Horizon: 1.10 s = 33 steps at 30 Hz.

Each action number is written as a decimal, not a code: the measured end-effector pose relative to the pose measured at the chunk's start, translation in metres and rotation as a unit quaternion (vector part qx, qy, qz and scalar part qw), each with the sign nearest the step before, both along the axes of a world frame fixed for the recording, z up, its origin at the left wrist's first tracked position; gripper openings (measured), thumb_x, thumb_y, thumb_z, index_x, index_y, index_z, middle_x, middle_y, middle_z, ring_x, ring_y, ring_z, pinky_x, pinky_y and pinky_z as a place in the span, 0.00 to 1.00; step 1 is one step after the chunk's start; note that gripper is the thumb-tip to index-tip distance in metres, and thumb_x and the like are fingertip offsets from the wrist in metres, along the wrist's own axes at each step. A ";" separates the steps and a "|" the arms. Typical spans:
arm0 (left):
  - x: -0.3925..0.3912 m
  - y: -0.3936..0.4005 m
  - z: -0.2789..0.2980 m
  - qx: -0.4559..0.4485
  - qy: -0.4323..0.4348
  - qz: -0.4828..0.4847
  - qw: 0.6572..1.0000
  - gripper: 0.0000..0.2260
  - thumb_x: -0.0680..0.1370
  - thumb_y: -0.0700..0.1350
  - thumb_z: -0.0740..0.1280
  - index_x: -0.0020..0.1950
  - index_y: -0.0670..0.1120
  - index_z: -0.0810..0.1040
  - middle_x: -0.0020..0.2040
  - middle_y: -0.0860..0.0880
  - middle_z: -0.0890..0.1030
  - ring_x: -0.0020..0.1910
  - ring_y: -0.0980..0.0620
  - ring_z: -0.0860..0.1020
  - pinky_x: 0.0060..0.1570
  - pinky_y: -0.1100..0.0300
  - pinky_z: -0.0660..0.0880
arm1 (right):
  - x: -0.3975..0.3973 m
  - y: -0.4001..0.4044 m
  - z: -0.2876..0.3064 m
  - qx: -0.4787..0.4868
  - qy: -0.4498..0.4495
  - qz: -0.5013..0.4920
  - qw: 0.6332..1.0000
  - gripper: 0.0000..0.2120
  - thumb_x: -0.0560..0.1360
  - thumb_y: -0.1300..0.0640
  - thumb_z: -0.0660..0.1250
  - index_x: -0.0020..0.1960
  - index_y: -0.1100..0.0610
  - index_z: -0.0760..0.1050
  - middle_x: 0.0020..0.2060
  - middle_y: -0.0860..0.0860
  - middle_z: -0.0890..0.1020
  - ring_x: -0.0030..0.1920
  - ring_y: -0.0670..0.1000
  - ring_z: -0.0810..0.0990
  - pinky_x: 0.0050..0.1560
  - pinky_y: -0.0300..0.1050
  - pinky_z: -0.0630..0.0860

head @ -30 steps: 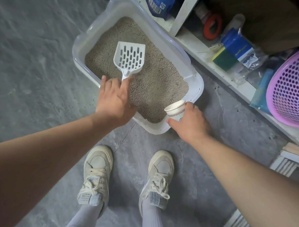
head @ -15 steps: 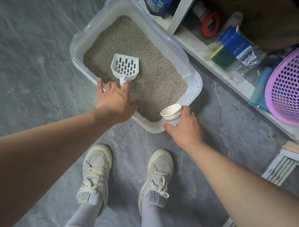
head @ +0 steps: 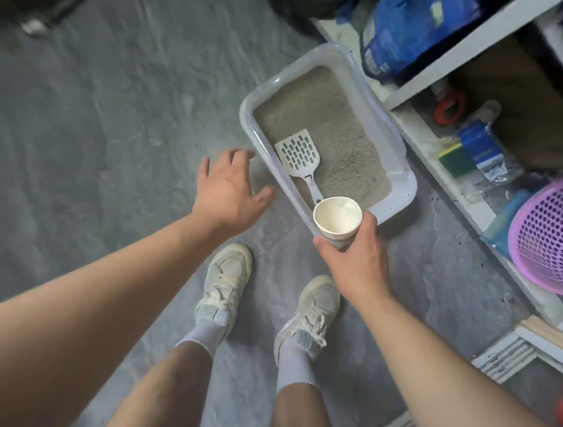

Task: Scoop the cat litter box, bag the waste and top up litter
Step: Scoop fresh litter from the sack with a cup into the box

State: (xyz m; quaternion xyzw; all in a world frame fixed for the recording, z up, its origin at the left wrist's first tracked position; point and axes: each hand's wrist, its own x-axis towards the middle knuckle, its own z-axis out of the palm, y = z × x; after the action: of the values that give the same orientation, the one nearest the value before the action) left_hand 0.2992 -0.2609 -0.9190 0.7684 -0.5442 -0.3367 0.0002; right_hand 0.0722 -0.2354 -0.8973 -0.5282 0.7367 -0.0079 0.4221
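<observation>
One scoop point(head: 298, 156) lies in one litter box point(head: 398, 189); right hand point(head: 356, 258) grips one paper cup point(head: 337, 218), left hand point(head: 229, 191) spread.

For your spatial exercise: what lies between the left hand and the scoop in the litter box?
In the head view, only the box's near wall separates left hand from scoop.

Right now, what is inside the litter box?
The litter box holds grey-beige litter and a white slotted scoop lying on it. The scoop's handle end is covered by the paper cup in the right hand. No clumps can be made out.
</observation>
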 end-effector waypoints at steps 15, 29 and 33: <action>0.177 0.185 0.111 0.031 -0.047 0.277 0.959 0.29 0.77 0.56 0.68 0.74 0.46 0.68 0.72 0.45 0.72 0.74 0.46 0.67 0.78 0.45 0.53 | 0.198 0.031 0.107 -0.025 -0.082 0.222 0.971 0.34 0.69 0.41 0.75 0.68 0.49 0.65 0.61 0.50 0.76 0.63 0.55 0.74 0.63 0.53 0.72; 0.313 0.374 0.107 0.079 -0.031 0.521 0.849 0.28 0.75 0.51 0.71 0.73 0.45 0.71 0.70 0.42 0.74 0.68 0.39 0.73 0.71 0.46 0.65 | 0.401 0.156 0.082 0.050 -0.137 0.370 0.918 0.27 0.70 0.48 0.77 0.64 0.50 0.70 0.56 0.46 0.76 0.57 0.47 0.75 0.55 0.39 0.70; 0.393 0.391 0.069 0.055 -0.006 0.534 0.844 0.28 0.77 0.50 0.70 0.75 0.44 0.69 0.71 0.41 0.73 0.69 0.40 0.72 0.70 0.48 0.65 | 0.509 0.174 0.042 0.031 -0.123 0.396 0.909 0.26 0.69 0.50 0.78 0.62 0.53 0.71 0.55 0.49 0.78 0.55 0.47 0.75 0.51 0.35 0.66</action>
State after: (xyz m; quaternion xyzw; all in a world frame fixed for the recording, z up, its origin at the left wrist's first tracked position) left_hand 0.6920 0.1303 -0.8501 0.9410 -0.0306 -0.3094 0.1340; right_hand 0.5810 -0.0616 -0.8551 -0.7583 0.4090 0.1178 0.4938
